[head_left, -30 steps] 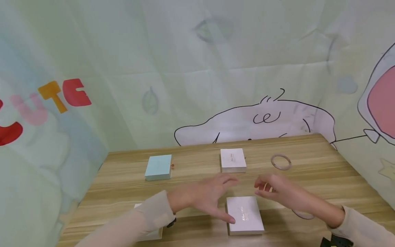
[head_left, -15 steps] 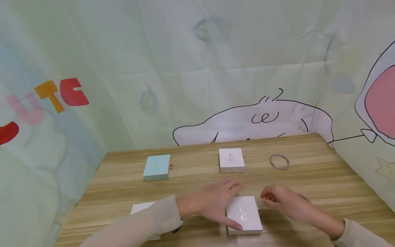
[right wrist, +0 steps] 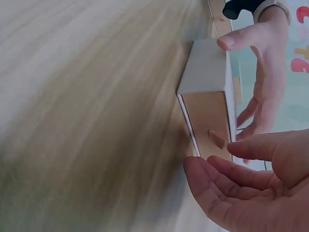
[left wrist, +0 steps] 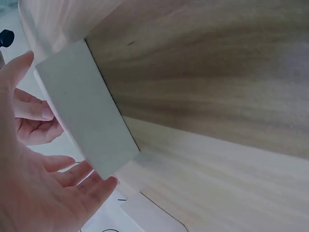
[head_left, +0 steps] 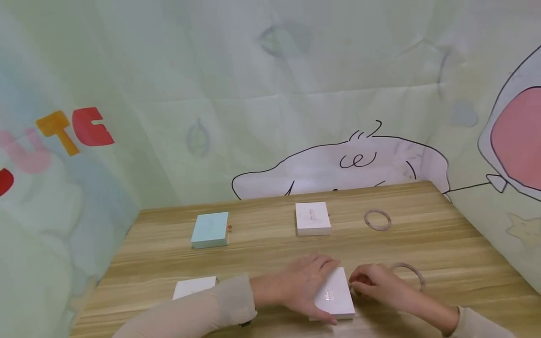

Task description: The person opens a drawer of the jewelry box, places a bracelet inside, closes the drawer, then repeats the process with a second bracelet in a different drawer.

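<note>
In the head view, a white box point(head_left: 338, 293) with gold lettering lies on the table in front of me. My left hand point(head_left: 302, 284) spans it, with the thumb at the near edge and the fingers at the far edge. To its right, my right hand point(head_left: 382, 287) is at the box's side, fingers loosely bent. The right wrist view shows the box's brown end point(right wrist: 205, 113) with a small ribbon tab point(right wrist: 217, 139). My right thumb and fingertips hover around that tab with a gap between them. Behind the right hand lies a thin bangle point(head_left: 419, 273), partly covered.
Another bangle point(head_left: 377, 229) lies at the back right of the wooden table point(head_left: 262, 225). A second white box point(head_left: 313, 218) stands at the back middle, a light blue box point(head_left: 210, 227) at the back left. One more white box point(head_left: 192, 286) is partly under my left sleeve.
My left hand has moved right and settled over the front white box. The right hand first drew back and down, then came in to the box's right side, uncovering more of the nearer bangle.
</note>
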The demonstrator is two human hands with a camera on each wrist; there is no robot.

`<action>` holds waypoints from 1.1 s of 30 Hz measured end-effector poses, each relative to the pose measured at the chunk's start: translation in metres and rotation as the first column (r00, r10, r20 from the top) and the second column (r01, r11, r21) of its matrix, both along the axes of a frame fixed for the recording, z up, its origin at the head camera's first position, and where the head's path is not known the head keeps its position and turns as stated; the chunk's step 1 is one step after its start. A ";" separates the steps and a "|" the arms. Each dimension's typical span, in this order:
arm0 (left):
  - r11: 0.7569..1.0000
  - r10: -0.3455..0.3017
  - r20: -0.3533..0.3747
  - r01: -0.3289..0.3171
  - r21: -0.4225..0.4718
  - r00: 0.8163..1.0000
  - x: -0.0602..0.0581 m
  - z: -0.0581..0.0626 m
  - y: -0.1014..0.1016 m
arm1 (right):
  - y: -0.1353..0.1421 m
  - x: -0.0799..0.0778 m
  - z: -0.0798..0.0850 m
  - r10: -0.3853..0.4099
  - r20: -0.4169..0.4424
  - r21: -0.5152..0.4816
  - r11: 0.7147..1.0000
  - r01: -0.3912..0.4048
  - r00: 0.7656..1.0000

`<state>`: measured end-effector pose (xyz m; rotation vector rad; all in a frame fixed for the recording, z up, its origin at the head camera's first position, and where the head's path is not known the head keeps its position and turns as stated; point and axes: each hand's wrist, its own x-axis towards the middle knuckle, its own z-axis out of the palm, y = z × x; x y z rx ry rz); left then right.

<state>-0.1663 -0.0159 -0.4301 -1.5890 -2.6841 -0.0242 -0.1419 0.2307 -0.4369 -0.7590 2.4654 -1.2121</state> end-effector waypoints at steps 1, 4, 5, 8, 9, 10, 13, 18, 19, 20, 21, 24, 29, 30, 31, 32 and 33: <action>1.000 -0.001 -0.009 0.001 0.003 1.000 0.000 -0.001 0.001 | 0.000 0.000 -0.001 0.000 0.023 -0.013 1.000 0.000 1.000; 1.000 -0.002 -0.025 0.002 0.002 1.000 0.000 -0.003 0.004 | -0.002 0.002 -0.003 0.006 0.064 -0.046 0.999 -0.003 0.998; 1.000 0.001 -0.024 -0.001 -0.003 1.000 0.000 -0.003 0.004 | -0.003 0.002 -0.004 0.009 0.071 -0.056 0.998 -0.005 0.997; 1.000 0.007 -0.008 -0.007 -0.019 1.000 0.001 -0.002 0.005 | -0.005 0.001 -0.005 0.017 0.081 -0.078 0.997 -0.011 0.997; 1.000 0.010 -0.001 -0.010 -0.024 1.000 0.001 -0.002 0.005 | -0.005 0.000 -0.005 0.020 0.086 -0.085 0.996 -0.013 0.996; 0.999 0.013 0.004 -0.012 -0.029 1.000 0.001 -0.002 0.006 | -0.005 0.000 -0.006 0.024 0.088 -0.090 0.996 -0.016 0.996; 0.999 0.017 0.011 -0.017 -0.030 1.000 0.002 -0.002 0.007 | -0.005 0.000 -0.007 0.031 0.109 -0.103 0.994 -0.020 0.994; 1.000 0.017 -0.007 -0.017 -0.025 1.000 0.002 -0.004 0.008 | -0.002 -0.001 -0.008 0.041 0.140 -0.119 0.993 -0.024 0.989; 0.999 0.018 -0.010 -0.019 -0.026 1.000 0.003 -0.003 0.008 | -0.002 -0.001 -0.008 0.043 0.142 -0.121 0.992 -0.026 0.989; 0.999 0.019 -0.010 -0.019 -0.026 1.000 0.003 -0.003 0.009 | -0.002 -0.001 -0.008 0.044 0.142 -0.121 0.992 -0.027 0.989; 0.999 0.019 -0.012 -0.019 -0.028 1.000 0.003 -0.003 0.009 | -0.002 -0.001 -0.008 0.044 0.141 -0.122 0.992 -0.027 0.989; 0.999 0.018 -0.011 -0.019 -0.030 1.000 0.003 -0.003 0.009 | -0.003 -0.001 -0.009 0.037 0.137 -0.118 0.993 -0.021 0.990; 1.000 0.021 0.001 -0.021 -0.022 1.000 0.002 -0.003 0.010 | -0.004 -0.001 -0.010 0.016 0.131 -0.096 0.995 -0.004 0.991; 1.000 0.020 0.002 -0.020 -0.020 1.000 0.002 -0.003 0.010 | -0.004 -0.001 -0.010 0.014 0.126 -0.088 0.996 -0.003 0.992; 1.000 0.019 0.003 -0.019 -0.018 1.000 0.002 -0.003 0.010 | -0.005 -0.001 -0.010 0.012 0.124 -0.082 0.997 -0.002 0.992; 1.000 0.019 0.006 -0.019 -0.016 1.000 0.001 -0.004 0.010 | -0.005 -0.001 -0.010 0.012 0.119 -0.075 0.997 -0.003 0.993; 1.000 0.019 0.010 -0.019 -0.014 1.000 0.001 -0.004 0.010 | -0.005 -0.001 -0.010 0.012 0.115 -0.069 0.998 -0.004 0.993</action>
